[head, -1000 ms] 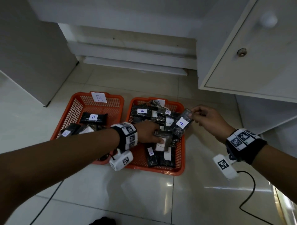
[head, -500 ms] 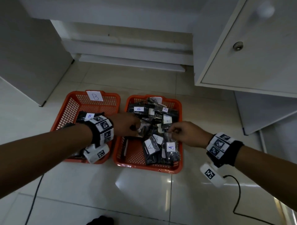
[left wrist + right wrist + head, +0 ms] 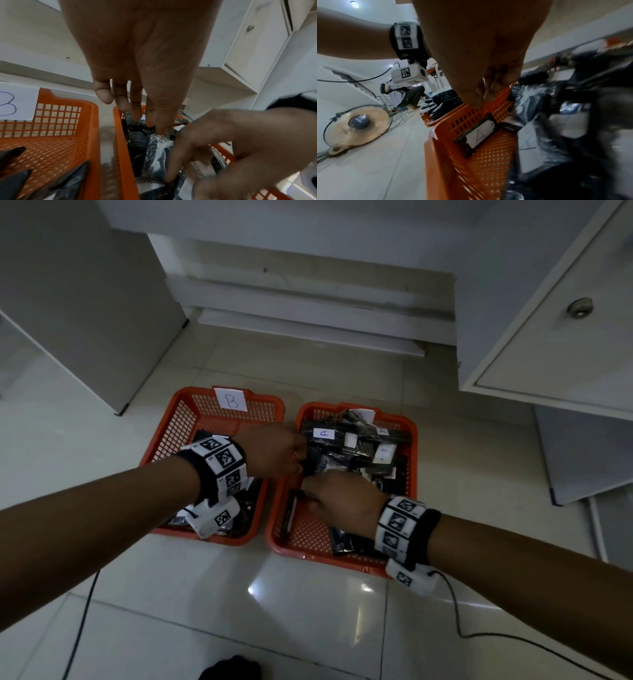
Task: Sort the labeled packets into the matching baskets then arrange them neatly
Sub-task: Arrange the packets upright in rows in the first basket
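Two orange mesh baskets stand side by side on the tiled floor. The left basket [image 3: 178, 426] carries a paper label B [image 3: 231, 400] and holds a few dark packets. The right basket [image 3: 308, 529] is heaped with dark packets labeled A [image 3: 323, 433]. My left hand [image 3: 274, 453] reaches over the right basket's left rim; its fingertips [image 3: 161, 129] pinch the top of a clear-wrapped dark packet [image 3: 157, 155]. My right hand [image 3: 339, 498] is just in front of it in the same basket, fingers curled down round a packet. One A packet [image 3: 479, 135] leans on the basket wall.
A white cabinet door with a metal knob [image 3: 579, 308] juts out at the right, and a grey cabinet side [image 3: 85, 302] stands at the left. A black cable [image 3: 479, 635] trails on the floor. In the right wrist view a floor fan [image 3: 358, 121] and a crouching person [image 3: 407, 94] are behind.
My right hand put down the A packet it held at the basket's right side and moved left to the basket's middle. My left hand shifted to the left rim.
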`<state>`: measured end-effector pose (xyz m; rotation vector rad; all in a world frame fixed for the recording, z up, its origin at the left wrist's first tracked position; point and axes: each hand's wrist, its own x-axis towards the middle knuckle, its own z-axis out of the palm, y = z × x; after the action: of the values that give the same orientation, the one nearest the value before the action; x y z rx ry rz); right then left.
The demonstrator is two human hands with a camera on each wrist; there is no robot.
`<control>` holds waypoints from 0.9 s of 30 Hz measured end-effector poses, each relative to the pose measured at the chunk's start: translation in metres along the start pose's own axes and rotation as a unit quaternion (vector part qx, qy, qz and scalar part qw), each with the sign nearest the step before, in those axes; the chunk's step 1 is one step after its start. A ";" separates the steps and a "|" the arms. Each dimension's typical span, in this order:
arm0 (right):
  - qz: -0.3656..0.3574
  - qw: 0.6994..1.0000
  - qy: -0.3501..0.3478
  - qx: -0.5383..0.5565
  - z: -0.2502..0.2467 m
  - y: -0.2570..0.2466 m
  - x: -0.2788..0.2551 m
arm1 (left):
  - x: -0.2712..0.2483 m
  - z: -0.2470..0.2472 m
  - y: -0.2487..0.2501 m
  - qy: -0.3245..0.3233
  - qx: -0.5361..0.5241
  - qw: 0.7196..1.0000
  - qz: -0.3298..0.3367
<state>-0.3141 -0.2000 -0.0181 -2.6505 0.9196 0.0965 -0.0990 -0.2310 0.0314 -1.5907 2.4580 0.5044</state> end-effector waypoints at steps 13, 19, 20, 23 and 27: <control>0.046 0.981 -0.065 0.176 0.042 0.003 0.040 | -0.004 0.016 -0.020 0.046 -0.064 0.996 0.039; -0.021 0.987 -0.097 0.126 -0.003 0.030 0.016 | -0.003 0.017 -0.028 0.049 -0.087 0.994 0.035; -0.016 0.985 -0.109 0.137 -0.012 0.036 0.009 | -0.001 0.016 -0.029 0.051 -0.090 0.994 0.036; 0.022 0.975 -0.164 0.145 -0.036 0.053 -0.014 | 0.005 0.016 -0.030 0.053 -0.099 0.993 0.032; 0.043 0.980 -0.160 0.107 -0.050 0.068 -0.033 | 0.023 0.021 -0.025 0.093 -0.090 0.992 -0.011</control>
<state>-0.3838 -0.2475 0.0150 -2.3100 0.8805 0.4085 -0.0867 -0.2517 -0.0004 -1.8087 2.5892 0.6178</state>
